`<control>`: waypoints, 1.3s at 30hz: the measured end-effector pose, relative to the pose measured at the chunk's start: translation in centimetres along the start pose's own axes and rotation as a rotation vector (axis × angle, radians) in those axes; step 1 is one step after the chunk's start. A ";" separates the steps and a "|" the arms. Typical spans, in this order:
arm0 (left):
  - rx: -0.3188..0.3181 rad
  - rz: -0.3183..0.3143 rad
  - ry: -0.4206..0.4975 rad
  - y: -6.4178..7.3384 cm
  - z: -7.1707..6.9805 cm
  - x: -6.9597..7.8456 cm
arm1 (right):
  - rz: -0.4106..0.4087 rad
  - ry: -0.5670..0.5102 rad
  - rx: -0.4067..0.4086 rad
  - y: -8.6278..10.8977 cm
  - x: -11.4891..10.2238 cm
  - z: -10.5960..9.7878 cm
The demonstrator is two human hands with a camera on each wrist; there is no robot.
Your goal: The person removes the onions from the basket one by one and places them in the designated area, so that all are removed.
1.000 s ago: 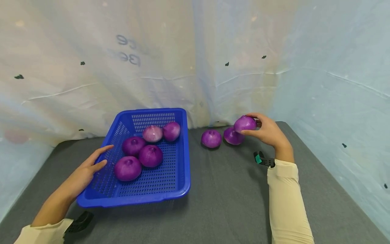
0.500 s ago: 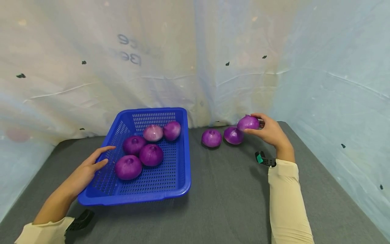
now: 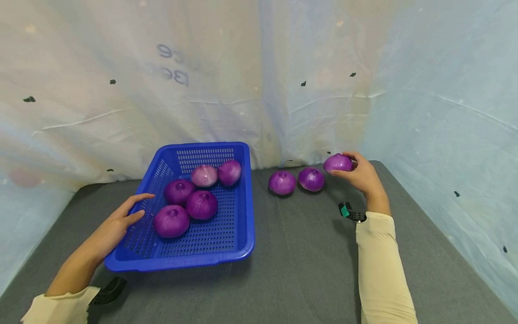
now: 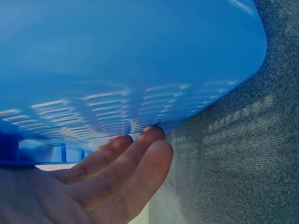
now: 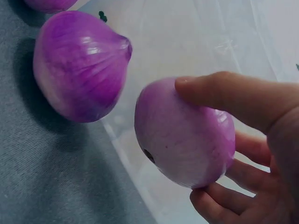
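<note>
The right hand (image 3: pixel 360 174), well to the right of the blue slotted basket (image 3: pixel 182 261), pinches a red onion (image 3: pixel 338 163) between its thumb and the fingers curved beneath; in the right wrist view this onion looks raised off the dark grey counter (image 3: pixel 299 270). Between it and the basket, two loose onions sit on the counter near its back edge: a ribbed onion (image 3: pixel 282 183) just beside the basket, then a glossy onion (image 3: pixel 311 179) close by the held one.

The left hand (image 3: pixel 115 227) holds the basket's left wall, with thumb and forefinger over the rim and three nearly straight fingers against the outside of the slots.

Inside the basket lie five more: a front onion (image 3: pixel 171 221) nearest the left hand, a middle onion (image 3: pixel 202 205) and a dark onion (image 3: pixel 179 192) close around it, and towards the back a paler pinkish onion (image 3: pixel 204 176) next to a tilted onion (image 3: pixel 229 173).

Behind the basket hangs a pale plastic sheet (image 3: pixel 226 117) bearing faint mirrored lettering.
</note>
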State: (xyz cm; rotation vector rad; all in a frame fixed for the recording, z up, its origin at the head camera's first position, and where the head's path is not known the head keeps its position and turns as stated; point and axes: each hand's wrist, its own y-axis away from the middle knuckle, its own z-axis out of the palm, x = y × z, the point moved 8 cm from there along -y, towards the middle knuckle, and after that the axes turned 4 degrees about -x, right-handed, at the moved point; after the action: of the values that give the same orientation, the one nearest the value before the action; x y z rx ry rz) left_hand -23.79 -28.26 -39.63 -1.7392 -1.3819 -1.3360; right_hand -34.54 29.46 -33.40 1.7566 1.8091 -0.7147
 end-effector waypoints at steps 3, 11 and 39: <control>0.003 -0.001 -0.005 0.0 0.0 0.1 | 0.022 -0.004 0.004 -0.2 0.6 0.1; 0.004 0.006 0.008 0.1 0.0 0.1 | 0.089 0.046 -0.032 -1.0 2.7 1.0; 0.029 0.003 -0.039 0.1 0.1 0.2 | 0.152 0.101 -0.105 -1.2 3.9 1.7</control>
State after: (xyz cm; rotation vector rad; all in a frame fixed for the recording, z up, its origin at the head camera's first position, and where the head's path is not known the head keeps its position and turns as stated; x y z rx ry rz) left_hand -23.61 -28.12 -39.49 -1.7560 -1.4124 -1.2808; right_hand -35.84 31.11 -37.32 1.8657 1.7221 -0.4697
